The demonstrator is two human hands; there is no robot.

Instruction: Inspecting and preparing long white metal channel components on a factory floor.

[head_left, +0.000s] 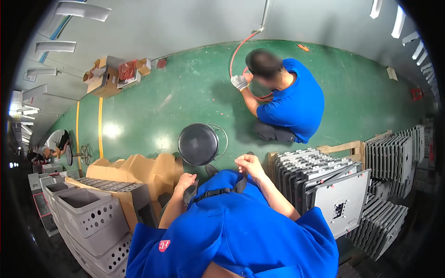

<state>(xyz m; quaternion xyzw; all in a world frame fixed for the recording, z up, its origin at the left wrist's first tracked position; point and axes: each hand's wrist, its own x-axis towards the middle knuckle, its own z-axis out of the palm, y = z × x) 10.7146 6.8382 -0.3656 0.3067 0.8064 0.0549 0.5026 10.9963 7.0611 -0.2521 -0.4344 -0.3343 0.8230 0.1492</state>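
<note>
My left hand [186, 180] is held in front of my waist on the left, its fingers curled together. To the right and a little farther out, my right hand [250, 165] has thumb and fingertips pressed together. Whatever either hand holds, if anything, is too small to make out. A black waist strap [214, 193] crosses the front of my blue shirt [241, 222], between my forearms. Just beyond my feet stands a round stool [198, 144] with a dark seat and a metal ring beside it.
A person in blue [294, 102] crouches ahead, with a red hose [235, 51] by a gloved hand. Grey perforated crates [92, 211] and brown cardboard [134, 169] stand on my left. Stacked grey panels [340, 204] on a wooden pallet [343, 148] stand right. Boxes [109, 83] sit by the wall.
</note>
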